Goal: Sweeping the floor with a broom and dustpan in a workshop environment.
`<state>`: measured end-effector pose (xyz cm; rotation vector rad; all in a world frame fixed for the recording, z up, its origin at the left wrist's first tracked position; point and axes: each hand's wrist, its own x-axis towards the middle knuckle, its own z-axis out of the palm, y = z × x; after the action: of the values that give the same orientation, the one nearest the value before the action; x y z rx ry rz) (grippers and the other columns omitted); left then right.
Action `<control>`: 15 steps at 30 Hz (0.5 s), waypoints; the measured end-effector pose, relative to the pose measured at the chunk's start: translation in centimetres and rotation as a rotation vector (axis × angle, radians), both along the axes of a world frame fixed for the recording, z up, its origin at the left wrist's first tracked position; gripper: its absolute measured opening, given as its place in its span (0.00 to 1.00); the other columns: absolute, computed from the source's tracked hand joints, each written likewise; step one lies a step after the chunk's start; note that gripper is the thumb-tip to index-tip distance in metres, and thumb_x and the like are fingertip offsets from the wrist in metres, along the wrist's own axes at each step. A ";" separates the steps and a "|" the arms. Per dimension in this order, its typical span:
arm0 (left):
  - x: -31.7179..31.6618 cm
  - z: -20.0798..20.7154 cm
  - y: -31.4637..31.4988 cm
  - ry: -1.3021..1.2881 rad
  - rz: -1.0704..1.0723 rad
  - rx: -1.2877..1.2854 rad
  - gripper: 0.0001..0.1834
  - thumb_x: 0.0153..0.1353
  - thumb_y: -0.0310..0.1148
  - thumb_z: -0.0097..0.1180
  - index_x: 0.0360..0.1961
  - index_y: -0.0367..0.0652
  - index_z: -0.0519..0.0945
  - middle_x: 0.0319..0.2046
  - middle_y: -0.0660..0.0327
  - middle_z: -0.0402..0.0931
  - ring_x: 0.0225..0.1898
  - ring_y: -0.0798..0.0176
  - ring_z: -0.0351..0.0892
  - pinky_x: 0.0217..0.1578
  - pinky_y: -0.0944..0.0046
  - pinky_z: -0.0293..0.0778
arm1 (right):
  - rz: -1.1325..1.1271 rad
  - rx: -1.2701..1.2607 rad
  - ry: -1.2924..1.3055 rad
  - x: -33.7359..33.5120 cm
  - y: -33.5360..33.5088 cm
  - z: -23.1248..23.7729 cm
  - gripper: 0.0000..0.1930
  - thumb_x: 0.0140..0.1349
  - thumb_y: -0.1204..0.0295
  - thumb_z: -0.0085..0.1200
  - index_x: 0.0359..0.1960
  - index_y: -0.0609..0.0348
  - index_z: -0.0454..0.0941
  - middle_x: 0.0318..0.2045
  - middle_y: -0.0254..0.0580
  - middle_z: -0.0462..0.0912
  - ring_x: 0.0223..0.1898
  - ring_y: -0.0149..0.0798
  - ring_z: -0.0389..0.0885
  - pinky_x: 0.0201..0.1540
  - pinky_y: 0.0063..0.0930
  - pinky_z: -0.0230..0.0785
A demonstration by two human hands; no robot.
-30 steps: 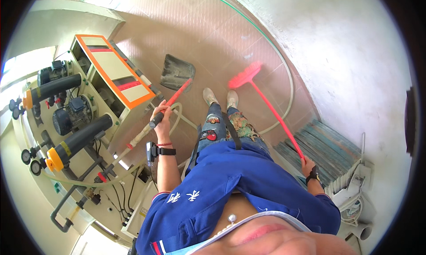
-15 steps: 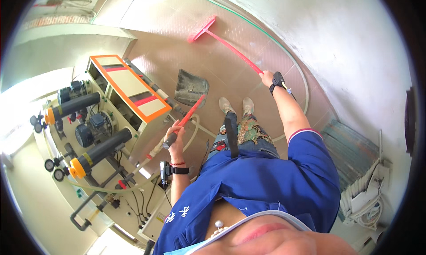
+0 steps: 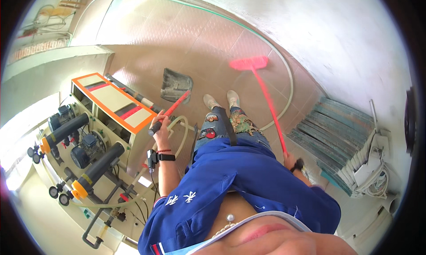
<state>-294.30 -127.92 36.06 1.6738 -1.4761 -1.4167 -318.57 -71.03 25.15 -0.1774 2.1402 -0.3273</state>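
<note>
My left hand (image 3: pixel 161 127) is closed around the red handle of a black dustpan (image 3: pixel 176 85), near the handle's dark end. The pan rests on the tiled floor, left of and ahead of my feet. In my right hand (image 3: pixel 290 161), low by my right hip, is the upper end of a red broom (image 3: pixel 268 97). Its long stick slants forward to a wide, bright head (image 3: pixel 250 63), slightly blurred, over the floor to the right of my feet. Dark bits lie in the dustpan.
A machine with an orange-edged cabinet (image 3: pixel 114 101), motors and dark cylinders stands at the left. A pale hose (image 3: pixel 290 84) curves along the right wall. Grey slats (image 3: pixel 333 135) are stacked at the right, with a coiled white cable (image 3: pixel 377 181) beside them.
My right hand has drawn back toward my hip, and the broom head has swung nearer and to the right. My left hand keeps its hold on the dustpan handle.
</note>
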 end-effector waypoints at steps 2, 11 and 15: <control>-0.3 -0.1 -1.8 0.003 -0.016 -0.035 0.04 0.49 0.20 0.55 0.29 0.35 0.75 0.45 0.51 0.72 0.32 0.65 0.75 0.32 0.71 0.75 | -0.147 0.186 -0.203 4.4 0.9 2.6 0.20 0.58 0.55 0.43 0.38 0.60 0.76 0.15 0.41 0.74 0.22 0.38 0.77 0.25 0.33 0.66; -3.2 0.7 -3.1 0.000 -0.038 -0.068 0.03 0.50 0.22 0.56 0.28 0.36 0.75 0.47 0.52 0.70 0.36 0.64 0.75 0.32 0.70 0.77 | -0.477 -0.097 -0.385 6.6 3.6 -7.5 0.20 0.51 0.57 0.54 0.34 0.64 0.77 0.19 0.44 0.78 0.23 0.38 0.78 0.26 0.34 0.67; -3.9 0.1 -7.4 0.031 -0.022 -0.071 0.04 0.49 0.20 0.55 0.27 0.37 0.75 0.46 0.52 0.72 0.27 0.68 0.75 0.28 0.73 0.72 | -0.359 0.046 -0.195 1.5 -8.9 -4.4 0.20 0.51 0.57 0.52 0.32 0.64 0.78 0.20 0.49 0.79 0.23 0.45 0.79 0.26 0.39 0.67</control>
<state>-298.16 -135.30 36.12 1.5914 -1.5138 -1.3790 -317.06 -79.90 20.71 0.2592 1.9777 -0.4818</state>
